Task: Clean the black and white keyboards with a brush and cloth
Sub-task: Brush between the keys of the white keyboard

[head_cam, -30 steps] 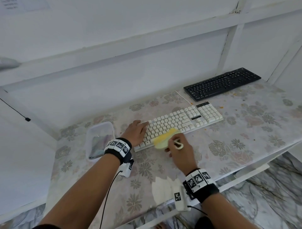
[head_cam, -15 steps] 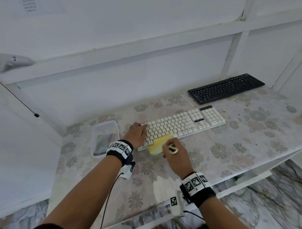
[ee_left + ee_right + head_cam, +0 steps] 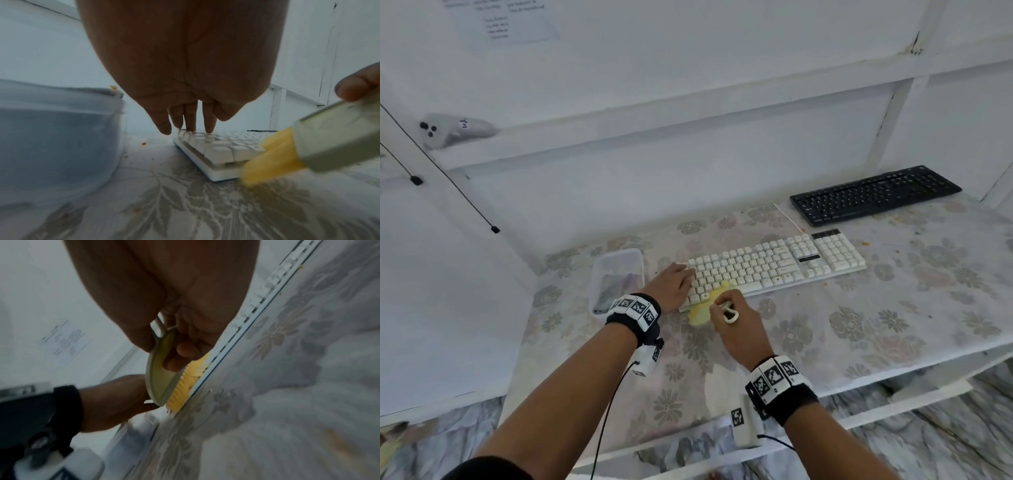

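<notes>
While the right hand [image 3: 739, 325] curls its fingers round the pale handle of the brush [image 3: 705, 305] in the head view, the yellow bristles reach forward and to the left of that grip, onto the near left corner of the white keyboard [image 3: 774, 263]. The left hand [image 3: 671, 284] lies just left of the brush with straight fingers resting on the keyboard's left end, holding nothing. Well beyond and to the right of the grip sits the black keyboard [image 3: 875, 193], apart from the white one. Left of the left hand stands a clear container [image 3: 616, 277] on the flowered tablecloth [image 3: 893, 308].

From the left wrist, the fingertips [image 3: 209, 128] touch the keys at the end of the white keyboard [image 3: 216, 151]; the brush [image 3: 298, 146] comes in from the right, its bristles against the keyboard's near edge, and the container [image 3: 57, 138] stands close on the left.

From the right wrist, the right hand [image 3: 185, 321] wraps thumb and fingers round the brush [image 3: 162, 369], bristles pressed along the keyboard's front edge [image 3: 236, 340], with the left hand [image 3: 115, 402] just beyond.
</notes>
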